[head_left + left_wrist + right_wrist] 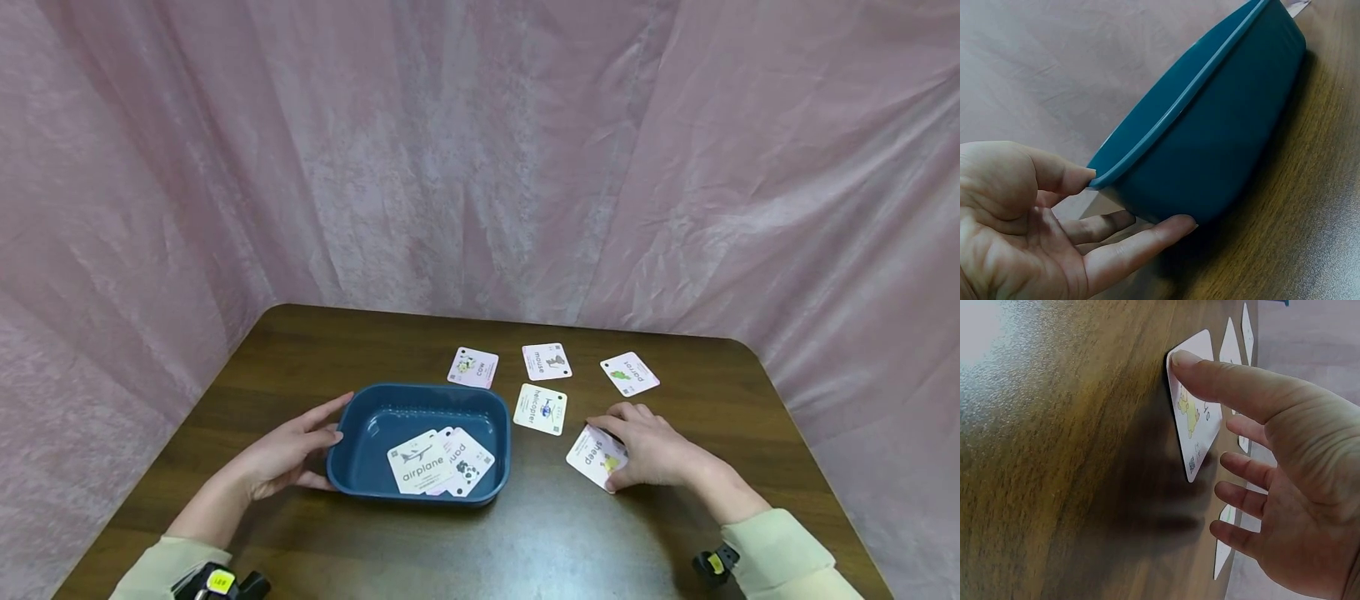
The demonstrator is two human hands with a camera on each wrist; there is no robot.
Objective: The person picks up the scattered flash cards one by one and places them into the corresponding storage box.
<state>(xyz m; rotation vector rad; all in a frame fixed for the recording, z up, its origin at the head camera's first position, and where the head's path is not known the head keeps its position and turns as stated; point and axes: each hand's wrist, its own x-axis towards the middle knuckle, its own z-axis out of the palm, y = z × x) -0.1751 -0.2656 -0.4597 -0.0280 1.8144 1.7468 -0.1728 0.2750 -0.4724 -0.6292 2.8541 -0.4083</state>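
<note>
My left hand [288, 454] holds the left end of a blue plastic tub [420, 398]. In the left wrist view the thumb lies at the rim of the tub [1210, 137] and the fingers are against its lower side. Inside lie an airplane card [415, 464] and a card with a black-and-white animal [472, 467], partly overlapped. To the right, my right hand [656, 447] grips a sheep card [587, 454] between thumb and index finger. From the right wrist, the thumb presses a corner of this card [1197, 431], its other fingers spread apart.
A helicopter card [540, 408] lies between the tub and my right hand. Behind it, a cow card [472, 367], a mouse card [547, 361] and a parrot card [630, 373] lie along the far side of the brown wooden table [360, 350]. Pink curtains [465, 167] hang behind the table.
</note>
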